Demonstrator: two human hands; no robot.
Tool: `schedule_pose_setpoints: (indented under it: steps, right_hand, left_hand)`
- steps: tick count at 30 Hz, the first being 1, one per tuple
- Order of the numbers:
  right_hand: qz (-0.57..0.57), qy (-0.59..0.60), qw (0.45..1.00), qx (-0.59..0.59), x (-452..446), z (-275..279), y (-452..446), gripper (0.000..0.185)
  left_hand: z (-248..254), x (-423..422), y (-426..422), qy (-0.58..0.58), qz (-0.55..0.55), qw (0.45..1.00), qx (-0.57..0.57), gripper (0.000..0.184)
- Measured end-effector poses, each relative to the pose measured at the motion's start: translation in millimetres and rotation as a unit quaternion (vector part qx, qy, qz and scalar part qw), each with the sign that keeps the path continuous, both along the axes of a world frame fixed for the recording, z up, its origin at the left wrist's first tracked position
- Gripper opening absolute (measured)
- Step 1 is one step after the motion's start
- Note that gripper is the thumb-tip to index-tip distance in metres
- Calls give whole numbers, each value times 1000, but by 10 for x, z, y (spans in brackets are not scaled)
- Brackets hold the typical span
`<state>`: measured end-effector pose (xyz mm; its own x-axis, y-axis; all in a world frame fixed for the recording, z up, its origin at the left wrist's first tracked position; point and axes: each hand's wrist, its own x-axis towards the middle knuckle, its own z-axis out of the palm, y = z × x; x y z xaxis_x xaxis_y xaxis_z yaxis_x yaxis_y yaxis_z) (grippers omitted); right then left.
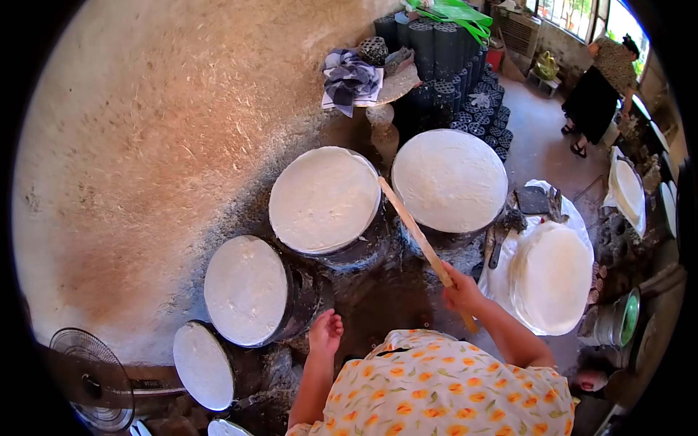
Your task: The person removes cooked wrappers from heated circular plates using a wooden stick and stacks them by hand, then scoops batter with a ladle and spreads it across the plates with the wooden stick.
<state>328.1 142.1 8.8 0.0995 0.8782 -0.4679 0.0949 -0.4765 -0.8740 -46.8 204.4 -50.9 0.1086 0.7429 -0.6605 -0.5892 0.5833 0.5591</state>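
Note:
My right hand [462, 291] is wrapped round a long flat wooden stick [418, 236], whose far tip reaches the gap between two round white-topped stoves. One white disc [325, 200] lies left of the tip, the other [449, 180] right of it. My left hand [326, 333] is raised with fingers curled, near a third white disc [246, 291]; whether anything is inside the curl is too small to tell. A fourth white disc [204, 365] sits lower left. Right of my right hand, a stack of thin round white sheets [552, 276] rests on plastic.
Black honeycomb briquettes [434, 51] are piled at the back beside a small ledge [398, 86] with a checked cloth [350, 76]. A fan [91, 378] stands lower left. Another person [603, 87] bends at the upper right. A green-rimmed bucket [627, 320] is at the right.

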Motion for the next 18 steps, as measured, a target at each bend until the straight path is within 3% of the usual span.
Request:
schedule_pose_setpoints:
  steps: [9,11,13,14,15,16,17,18]
  right_hand:
    - [61,121,989,-60,431,31,-328,70]
    - [54,144,985,-83,436,83,-345,68]
    - [138,150,975,-86,387,172,-314,67]
    - [140,143,977,-77,347,199,-307,61]
    - [135,143,977,-77,340,228,-295,61]
    - [145,104,982,-66,330,260,-269,60]
    - [157,63,984,-54,304,273,-239,59]
    - [157,63,984,-54,295,222,-241,59]
  left_hand:
    - [369,823,461,116,-74,987,85,28]
    - [363,912,579,242,-77,957,142,28]
    - [280,873,749,273,-97,940,178,30]
    - [190,824,878,430,-121,840,306,33]
    - [143,796,959,565,-137,696,421,37]
    - [352,905,1018,633,-168,656,376,51]
    - [367,965,1128,632,-170,656,377,51]
    - [361,997,1233,695,-169,568,408,54]
